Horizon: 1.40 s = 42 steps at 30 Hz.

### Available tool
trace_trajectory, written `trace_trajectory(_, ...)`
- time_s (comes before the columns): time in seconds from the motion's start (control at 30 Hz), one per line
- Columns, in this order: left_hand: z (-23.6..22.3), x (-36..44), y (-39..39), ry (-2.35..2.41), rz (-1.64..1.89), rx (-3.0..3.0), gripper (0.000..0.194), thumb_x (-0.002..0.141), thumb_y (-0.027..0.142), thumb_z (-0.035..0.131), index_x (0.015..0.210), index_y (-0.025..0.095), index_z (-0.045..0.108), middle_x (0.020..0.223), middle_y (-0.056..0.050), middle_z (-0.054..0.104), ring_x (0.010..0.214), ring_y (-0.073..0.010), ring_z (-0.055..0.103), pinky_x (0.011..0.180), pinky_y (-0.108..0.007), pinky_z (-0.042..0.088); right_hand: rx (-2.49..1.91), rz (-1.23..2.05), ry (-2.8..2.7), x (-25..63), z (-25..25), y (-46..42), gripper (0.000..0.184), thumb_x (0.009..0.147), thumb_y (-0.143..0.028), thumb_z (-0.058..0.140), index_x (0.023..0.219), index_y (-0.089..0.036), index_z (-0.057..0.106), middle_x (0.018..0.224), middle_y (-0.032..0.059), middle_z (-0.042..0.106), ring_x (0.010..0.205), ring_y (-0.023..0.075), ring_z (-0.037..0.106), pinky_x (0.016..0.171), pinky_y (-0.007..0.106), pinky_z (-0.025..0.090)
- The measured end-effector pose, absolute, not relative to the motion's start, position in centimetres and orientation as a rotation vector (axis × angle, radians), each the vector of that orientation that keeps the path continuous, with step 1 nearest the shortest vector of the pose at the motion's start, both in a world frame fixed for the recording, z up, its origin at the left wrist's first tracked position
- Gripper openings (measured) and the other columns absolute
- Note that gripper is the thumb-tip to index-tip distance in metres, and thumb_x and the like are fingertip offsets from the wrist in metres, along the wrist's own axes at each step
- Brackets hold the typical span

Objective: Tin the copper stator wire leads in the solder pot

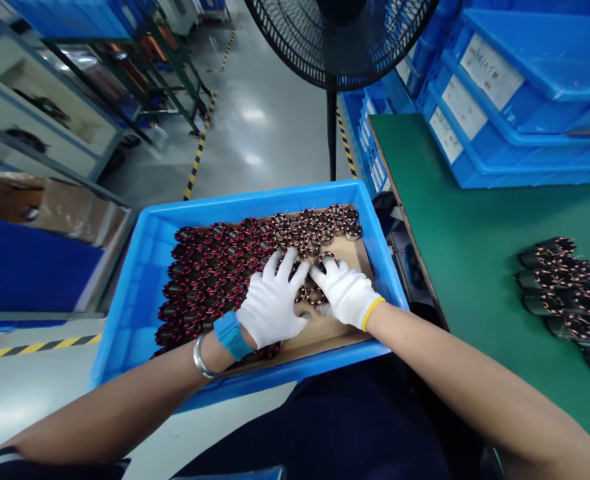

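Observation:
Inside a blue plastic bin [375, 220] stand rows of motor stators, small ring-shaped cores wound with wire. Those on the left have dark red windings [215, 267]; those toward the back right have copper-coloured ones [295, 230]. My left hand [272, 303], in a white glove, lies over the stators near the middle with its fingers spread. Just right of it, my gloved right hand [347, 293] has its fingers and thumb around a copper-wound stator [316, 295], partly covered by the hand. Cardboard [357, 252] lines the bin floor.
On the green tabletop [479, 267] at right stand more copper-wound stators [569, 293] and stacked blue bins [525, 100]. A black standing fan [332, 83] rises beyond the bin. Metal racks [119, 73] and a cardboard box [69, 207] are at left.

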<state>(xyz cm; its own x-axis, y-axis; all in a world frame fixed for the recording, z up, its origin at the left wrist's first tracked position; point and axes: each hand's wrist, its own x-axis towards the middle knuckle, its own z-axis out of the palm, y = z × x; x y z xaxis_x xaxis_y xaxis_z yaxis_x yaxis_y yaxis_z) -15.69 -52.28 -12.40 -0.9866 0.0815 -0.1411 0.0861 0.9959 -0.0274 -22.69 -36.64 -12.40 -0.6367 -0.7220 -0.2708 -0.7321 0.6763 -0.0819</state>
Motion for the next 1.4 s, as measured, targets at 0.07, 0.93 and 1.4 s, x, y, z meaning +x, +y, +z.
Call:
trace_trajectory(0.07,-12.4,-16.1,-52.2,2.974,-0.058,0.110,0.094,0.069,0.061,0.061,0.146,0.020,0.029,0.156,-0.015,0.020,0.135,-0.0416,0.024,0.090,-0.052,0.042,-1.161,0.020,2.623,-22.4,-12.4,-36.7,0.079,0.072,-0.051,0.067,0.139,-0.028,0.032,0.139,0.0142,0.037,0.102,0.0301,0.052,0.067,0.041,0.056)
trace_trajectory(0.93,-12.3,-16.6,-51.7,2.914,-0.099,0.215,0.070,0.074,0.039,0.065,0.139,0.026,0.040,0.150,-0.016,0.027,0.128,-0.0390,0.035,0.090,-0.048,0.043,-0.906,0.057,2.554,-21.6,-11.3,-36.3,0.059,0.068,-0.053,0.067,0.117,-0.022,0.056,0.145,0.0103,0.031,0.100,0.0258,0.055,0.069,0.038,0.056)
trace_trajectory(1.4,-12.0,-18.9,-53.6,2.808,-0.049,0.444,0.086,0.065,0.035,0.073,0.142,0.025,0.036,0.144,-0.019,0.031,0.118,-0.0384,0.047,0.089,-0.047,0.046,-0.821,0.111,2.594,-21.5,-10.4,-36.5,0.048,0.075,-0.055,0.060,0.108,-0.020,0.061,0.132,0.0129,0.041,0.097,0.0258,0.055,0.063,0.037,0.055)
